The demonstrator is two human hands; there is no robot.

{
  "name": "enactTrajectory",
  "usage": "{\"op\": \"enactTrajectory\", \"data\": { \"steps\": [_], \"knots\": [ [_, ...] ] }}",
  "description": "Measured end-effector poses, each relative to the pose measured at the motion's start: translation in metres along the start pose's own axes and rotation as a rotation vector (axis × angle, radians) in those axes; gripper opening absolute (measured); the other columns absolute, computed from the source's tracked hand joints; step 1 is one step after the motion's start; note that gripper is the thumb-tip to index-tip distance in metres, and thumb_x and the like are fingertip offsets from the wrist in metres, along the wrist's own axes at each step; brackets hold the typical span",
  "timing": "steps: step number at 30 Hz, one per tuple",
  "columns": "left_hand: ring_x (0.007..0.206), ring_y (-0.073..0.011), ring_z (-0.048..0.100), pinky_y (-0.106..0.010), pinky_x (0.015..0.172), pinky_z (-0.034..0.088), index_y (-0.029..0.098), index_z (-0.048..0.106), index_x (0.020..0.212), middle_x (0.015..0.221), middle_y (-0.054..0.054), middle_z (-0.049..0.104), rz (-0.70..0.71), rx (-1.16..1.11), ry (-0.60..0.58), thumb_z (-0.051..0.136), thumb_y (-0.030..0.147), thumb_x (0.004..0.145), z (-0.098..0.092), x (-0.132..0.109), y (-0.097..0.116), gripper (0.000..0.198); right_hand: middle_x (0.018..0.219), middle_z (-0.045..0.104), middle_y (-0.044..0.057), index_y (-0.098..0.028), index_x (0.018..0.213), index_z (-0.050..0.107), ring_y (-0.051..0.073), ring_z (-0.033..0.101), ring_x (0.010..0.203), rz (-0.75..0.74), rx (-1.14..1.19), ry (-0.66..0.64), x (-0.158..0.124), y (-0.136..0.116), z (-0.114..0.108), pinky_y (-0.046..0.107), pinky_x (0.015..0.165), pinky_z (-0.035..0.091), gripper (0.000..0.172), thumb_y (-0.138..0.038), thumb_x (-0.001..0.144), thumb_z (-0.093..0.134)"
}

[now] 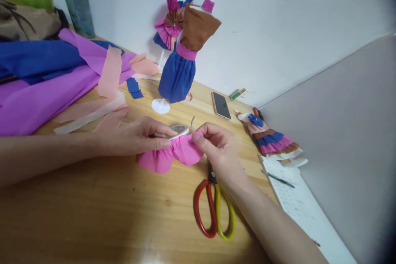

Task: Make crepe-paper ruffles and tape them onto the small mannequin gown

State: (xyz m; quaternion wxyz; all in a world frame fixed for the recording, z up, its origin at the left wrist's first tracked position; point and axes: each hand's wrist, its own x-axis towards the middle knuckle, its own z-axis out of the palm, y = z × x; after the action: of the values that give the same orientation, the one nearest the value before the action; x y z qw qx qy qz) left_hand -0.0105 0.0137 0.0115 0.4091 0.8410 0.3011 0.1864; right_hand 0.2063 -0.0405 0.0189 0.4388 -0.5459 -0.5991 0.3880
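Observation:
Between my two hands stretches a pink crepe paper strip (187,150) with a gathered upper edge and rounded lower lobes. My left hand (139,134) pinches its upper edge near the middle, and part of the strip hangs below those fingers. My right hand (216,144) pinches the strip's right end. Just behind the strip is a roll of tape (181,130), partly hidden by the paper and my left fingers. Scissors (213,210) with one red and one yellow handle lie beside my right forearm, their blades mostly hidden under my hand.
Behind my hands stands a doll-like dress form (177,74) in brown and blue paper, with another decorated form (170,29) behind it. Crepe paper sheets (46,90) lie left. To the right are a phone (221,105), a small paper dress (272,138), and a pen (280,179) on paper.

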Motion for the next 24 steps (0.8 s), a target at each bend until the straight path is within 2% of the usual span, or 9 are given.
{"op": "enactTrajectory", "data": {
  "steps": [4, 6, 8, 10, 12, 15, 19, 22, 24],
  "knots": [
    [0.069, -0.0114, 0.057, -0.016, 0.063, 0.039, 0.025, 0.078, 0.11, 0.068, 0.006, 0.064, -0.013, -0.053, -0.093, 0.055, 0.038, 0.091, -0.007, 0.005, 0.003, 0.032, 0.058, 0.054, -0.003, -0.019, 0.066, 0.057, 0.01, 0.046, 0.053, 0.016, 0.043, -0.032, 0.001, 0.003, 0.0, 0.023, 0.051, 0.036, 0.022, -0.034, 0.075, 0.071],
    [0.069, -0.0115, 0.056, -0.017, 0.061, 0.038, 0.024, 0.078, 0.107, 0.073, 0.004, 0.066, -0.045, -0.078, -0.146, 0.055, 0.036, 0.091, -0.01, 0.007, 0.004, 0.031, 0.061, 0.056, -0.003, -0.019, 0.077, 0.06, 0.011, 0.047, 0.054, 0.009, 0.107, -0.048, 0.003, 0.006, -0.002, 0.023, 0.051, 0.036, 0.02, -0.035, 0.076, 0.072],
    [0.067, -0.0117, 0.055, -0.018, 0.06, 0.038, 0.022, 0.079, 0.105, 0.073, 0.003, 0.066, -0.054, -0.129, -0.192, 0.055, 0.036, 0.09, -0.011, 0.008, 0.003, 0.031, 0.061, 0.057, -0.004, -0.02, 0.093, 0.063, 0.011, 0.047, 0.052, 0.03, 0.179, -0.121, 0.005, 0.011, -0.004, 0.022, 0.05, 0.036, 0.024, -0.037, 0.078, 0.072],
    [0.067, -0.0122, 0.055, -0.019, 0.06, 0.038, 0.02, 0.078, 0.105, 0.073, 0.002, 0.065, -0.058, -0.191, -0.227, 0.055, 0.037, 0.091, -0.011, 0.008, 0.002, 0.032, 0.063, 0.058, -0.004, -0.02, 0.1, 0.066, 0.011, 0.048, 0.053, 0.05, 0.217, -0.219, 0.008, 0.015, -0.006, 0.022, 0.051, 0.036, 0.029, -0.038, 0.079, 0.073],
    [0.066, -0.0124, 0.054, -0.019, 0.059, 0.038, 0.019, 0.077, 0.104, 0.072, 0.001, 0.065, -0.061, -0.235, -0.251, 0.056, 0.038, 0.091, -0.011, 0.008, 0.001, 0.032, 0.068, 0.061, -0.002, -0.02, 0.096, 0.069, 0.011, 0.05, 0.057, 0.049, 0.249, -0.287, 0.011, 0.018, -0.007, 0.023, 0.054, 0.038, 0.027, -0.039, 0.078, 0.074],
    [0.066, -0.0121, 0.053, -0.02, 0.058, 0.036, 0.019, 0.077, 0.101, 0.073, 0.001, 0.066, -0.045, -0.278, -0.285, 0.056, 0.038, 0.092, -0.01, 0.007, 0.001, 0.03, 0.07, 0.063, -0.002, -0.019, 0.091, 0.071, 0.011, 0.051, 0.057, 0.088, 0.325, -0.322, 0.014, 0.021, -0.007, 0.023, 0.054, 0.038, 0.027, -0.04, 0.075, 0.077],
    [0.067, -0.0118, 0.054, -0.02, 0.06, 0.037, 0.019, 0.078, 0.095, 0.074, 0.001, 0.067, -0.049, -0.31, -0.221, 0.058, 0.039, 0.09, -0.012, 0.004, 0.002, 0.029, 0.068, 0.063, -0.002, -0.018, 0.089, 0.071, 0.01, 0.051, 0.055, 0.173, 0.432, -0.337, 0.014, 0.025, -0.005, 0.021, 0.052, 0.037, 0.031, -0.04, 0.07, 0.081],
    [0.066, -0.0118, 0.052, -0.021, 0.062, 0.037, 0.019, 0.078, 0.088, 0.071, 0.003, 0.066, -0.117, -0.222, -0.139, 0.061, 0.043, 0.087, -0.015, 0.001, 0.003, 0.029, 0.069, 0.064, -0.002, -0.018, 0.09, 0.071, 0.009, 0.052, 0.055, 0.19, 0.476, -0.357, 0.013, 0.028, -0.004, 0.02, 0.052, 0.037, 0.032, -0.039, 0.069, 0.083],
    [0.068, -0.0132, 0.053, -0.023, 0.063, 0.037, 0.02, 0.077, 0.084, 0.073, 0.002, 0.067, -0.146, -0.158, -0.141, 0.061, 0.049, 0.086, -0.016, -0.001, 0.004, 0.033, 0.07, 0.065, -0.001, -0.018, 0.091, 0.072, 0.009, 0.053, 0.056, 0.205, 0.487, -0.366, 0.012, 0.029, -0.003, 0.02, 0.054, 0.038, 0.033, -0.039, 0.069, 0.084]
  ]
}}
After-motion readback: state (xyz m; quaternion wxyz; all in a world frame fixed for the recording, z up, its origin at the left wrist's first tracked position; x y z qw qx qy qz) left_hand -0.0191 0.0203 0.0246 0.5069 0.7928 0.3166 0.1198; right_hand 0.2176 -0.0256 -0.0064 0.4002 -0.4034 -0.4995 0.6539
